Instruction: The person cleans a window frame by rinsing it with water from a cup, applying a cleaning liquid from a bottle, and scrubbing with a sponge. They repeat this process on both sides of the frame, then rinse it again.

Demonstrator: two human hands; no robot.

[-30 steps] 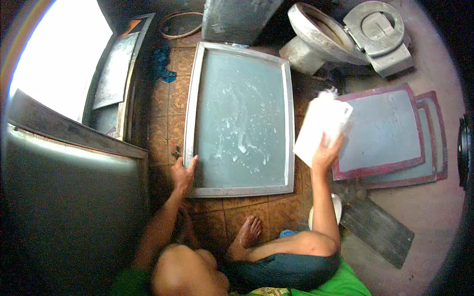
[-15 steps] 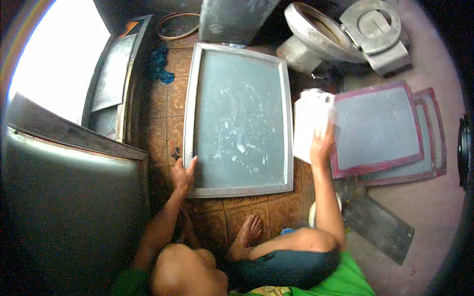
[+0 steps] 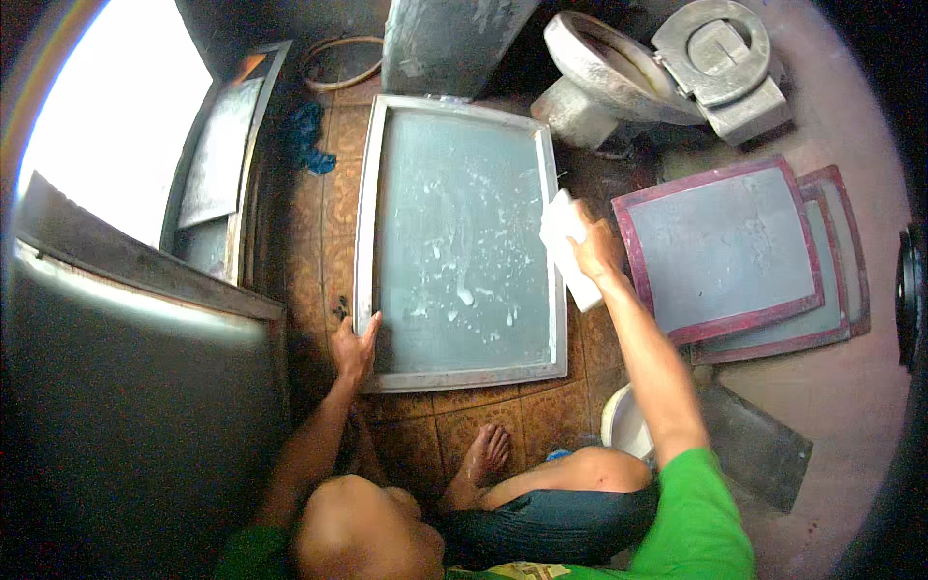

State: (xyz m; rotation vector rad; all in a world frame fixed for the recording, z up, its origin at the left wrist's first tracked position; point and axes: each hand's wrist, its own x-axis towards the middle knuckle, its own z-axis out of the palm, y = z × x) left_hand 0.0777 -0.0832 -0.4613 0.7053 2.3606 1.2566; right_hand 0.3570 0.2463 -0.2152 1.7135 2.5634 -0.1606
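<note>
A large mesh screen frame [image 3: 557, 329], with pale metal-like edges, lies on the tiled floor in front of me. Whitish foam or liquid is spattered over its grey-green mesh [image 3: 454, 193]. My left hand [image 3: 355, 350] is closed on the frame's lower left edge, thumb over the rim. In my right hand [image 3: 596, 249] I grip a white slab-like piece [image 3: 570, 266], tilted at the frame's right edge and partly over it. Its exact kind is not clear, and my fingers hide part of it.
Red-edged screens [image 3: 720, 246] lie overlapped at right, with a dark flat board [image 3: 759, 445] nearer me. A toilet [image 3: 619, 72] stands at the far right. A white bucket [image 3: 628, 422] sits by my right knee. Blue cloth [image 3: 311, 140] lies at the far left.
My right hand has swung left with the white piece, from beside the red-edged screens to the large frame's right edge. The piece now shows a narrower side. My left hand keeps its hold.
</note>
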